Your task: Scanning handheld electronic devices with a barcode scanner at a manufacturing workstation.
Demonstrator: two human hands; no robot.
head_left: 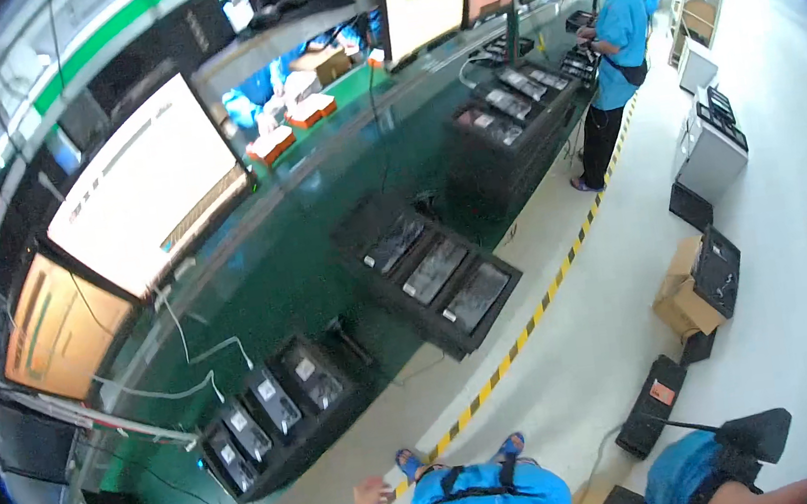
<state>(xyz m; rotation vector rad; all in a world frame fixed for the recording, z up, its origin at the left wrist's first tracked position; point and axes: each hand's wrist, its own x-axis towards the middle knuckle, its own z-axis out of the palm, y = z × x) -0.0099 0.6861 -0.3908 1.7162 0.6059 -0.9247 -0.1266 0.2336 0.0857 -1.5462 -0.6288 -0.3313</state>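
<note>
We stand on the pale floor beside a long green workbench, looking down past our blue shirt and blue sandals near the yellow-and-black floor stripe. Our left hand hangs at our side over the stripe, fingers loosely spread and clamped on nothing; a dark band circles the wrist. Our right hand is hard to make out: the blue sleeve and bare forearm run along the lower edge, and we cannot tell whether that hand is apart or closed. Nearest the left hand, at the bench's near edge toward its left end, a black tray carries a row of dark devices with pale labels, white cables trailing from them across the bench. Further along the same edge a second black tray holds three glossy flat panels, and a third stack of trays sits near the far end. Lit monitors line the bench's back edge, white and orange. At the far end a person in a blue shirt stands at the bench, hands on a tray. On the floor to our right lie a cardboard box and several black cases.
</note>
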